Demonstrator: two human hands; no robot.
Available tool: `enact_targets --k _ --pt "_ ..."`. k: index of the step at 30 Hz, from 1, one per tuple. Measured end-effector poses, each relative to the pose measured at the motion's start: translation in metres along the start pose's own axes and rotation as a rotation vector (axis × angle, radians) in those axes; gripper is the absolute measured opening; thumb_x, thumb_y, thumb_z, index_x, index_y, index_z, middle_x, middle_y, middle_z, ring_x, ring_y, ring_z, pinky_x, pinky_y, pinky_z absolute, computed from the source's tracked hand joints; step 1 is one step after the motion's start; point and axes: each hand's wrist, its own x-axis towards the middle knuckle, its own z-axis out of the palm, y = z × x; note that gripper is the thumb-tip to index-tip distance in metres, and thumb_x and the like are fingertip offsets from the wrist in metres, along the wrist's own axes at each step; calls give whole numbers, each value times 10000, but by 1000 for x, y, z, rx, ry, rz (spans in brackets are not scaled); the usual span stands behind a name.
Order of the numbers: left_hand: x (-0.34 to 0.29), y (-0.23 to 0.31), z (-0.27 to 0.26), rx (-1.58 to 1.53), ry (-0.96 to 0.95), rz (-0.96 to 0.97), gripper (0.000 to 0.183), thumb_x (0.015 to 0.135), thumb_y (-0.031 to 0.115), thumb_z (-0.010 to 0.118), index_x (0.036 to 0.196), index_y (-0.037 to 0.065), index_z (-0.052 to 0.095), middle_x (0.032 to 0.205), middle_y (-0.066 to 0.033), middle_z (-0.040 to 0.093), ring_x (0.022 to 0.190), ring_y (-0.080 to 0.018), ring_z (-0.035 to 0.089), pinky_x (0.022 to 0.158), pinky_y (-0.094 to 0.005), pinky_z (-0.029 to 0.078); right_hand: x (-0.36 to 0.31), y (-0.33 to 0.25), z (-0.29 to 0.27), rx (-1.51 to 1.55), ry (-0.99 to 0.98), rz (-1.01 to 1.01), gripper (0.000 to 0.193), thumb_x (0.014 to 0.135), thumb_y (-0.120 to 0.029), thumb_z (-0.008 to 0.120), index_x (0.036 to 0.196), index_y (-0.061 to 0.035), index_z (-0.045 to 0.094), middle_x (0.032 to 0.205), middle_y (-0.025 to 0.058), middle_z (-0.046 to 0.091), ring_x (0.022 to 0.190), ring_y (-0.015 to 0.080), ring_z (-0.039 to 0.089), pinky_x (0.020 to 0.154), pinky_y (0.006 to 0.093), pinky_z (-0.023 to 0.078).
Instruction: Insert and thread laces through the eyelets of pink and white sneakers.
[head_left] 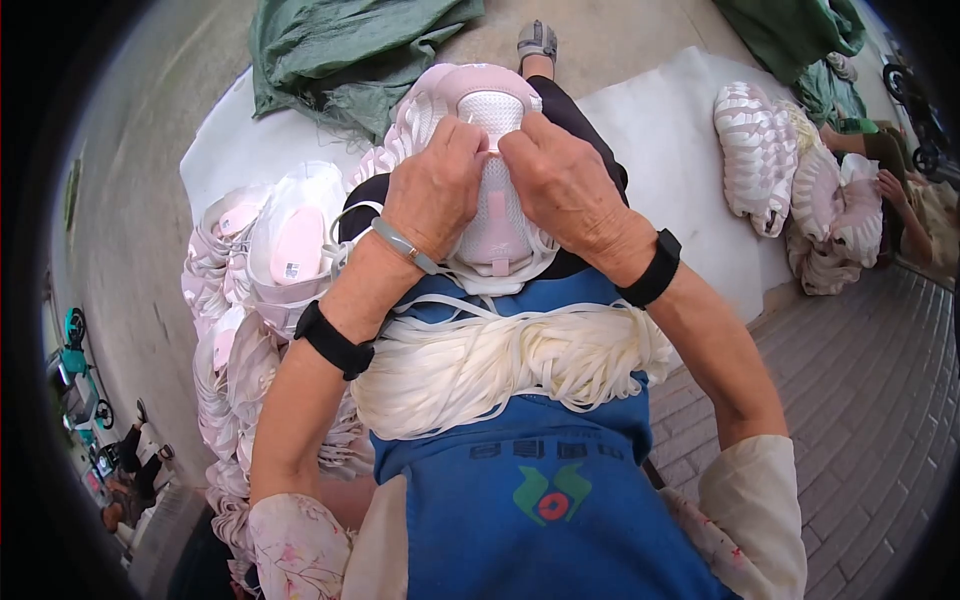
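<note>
A pink and white shoe upper [490, 235] lies on my lap, its rounded toe pointing away from me. My left hand [438, 185] and my right hand [562, 185] meet over its middle, thumbs and forefingers pinched close together. A short pale strand, seemingly a shoelace, shows between the fingertips; most of it is hidden. White lace loops hang by my left wrist and along the shoe's near edge. Across my blue apron [500, 500] rests a thick bundle of cream-white shoelaces [490, 365], just below the shoe.
Stacked pink and white shoe uppers [225, 350] crowd my left side. More stacks [757, 160] lie at the right on a white sheet [670, 130], beside another person's hand [890, 187]. Green cloth [340, 50] is heaped at the far left. Brick paving [830, 400] runs along the right.
</note>
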Motion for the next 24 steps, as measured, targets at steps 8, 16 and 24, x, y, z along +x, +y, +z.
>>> enact_targets --k 8,16,24 --pt "-1 0 -1 -27 15 -25 108 876 98 585 938 31 527 860 -150 544 717 -341 582 610 -396 481 2 -3 1 141 14 216 43 806 -42 608 814 -1 616 831 172 555 789 341 595 695 405 488" --pt "-8 1 -10 -256 -1 -247 193 808 95 658 963 17 573 870 -91 568 577 -171 515 593 -302 458 -2 6 -5 252 -10 237 67 814 -38 627 869 -1 622 789 159 574 769 328 597 701 389 487" --pt "0 -3 -10 -248 -59 -336 136 797 100 646 881 3 600 811 -103 611 626 -188 563 616 -306 475 1 -12 9 145 72 147 156 747 42 578 898 4 559 841 179 548 786 351 592 686 410 495"
